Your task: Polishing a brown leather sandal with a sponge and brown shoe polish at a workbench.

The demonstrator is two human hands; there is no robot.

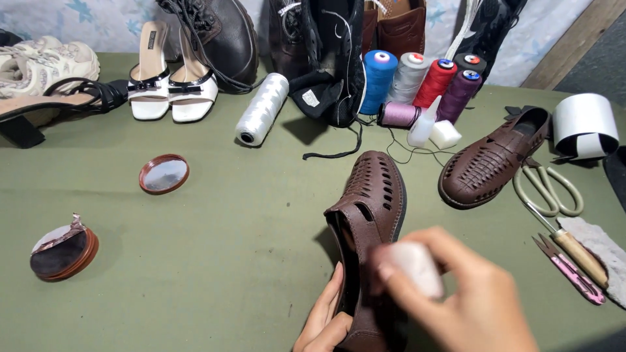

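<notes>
A brown woven leather shoe (372, 202) lies toe-away at the lower middle of the green table (228, 248). My left hand (323, 319) grips its heel end from the left side. My right hand (466, 300) hovers over the shoe's heel opening, blurred, with its fingers closed round a small whitish lump (417, 264). The matching brown shoe (489, 160) rests to the right, apart from both hands.
Scissors (551, 192), an awl with wooden handle (574, 251), pink snips (570, 270) and a grey cloth (603, 251) lie right. Thread spools (417, 81), a white cone (262, 107), a glue bottle (424, 124), tape roll (583, 124), open polish tin (62, 251) and lid (163, 173); other shoes at back.
</notes>
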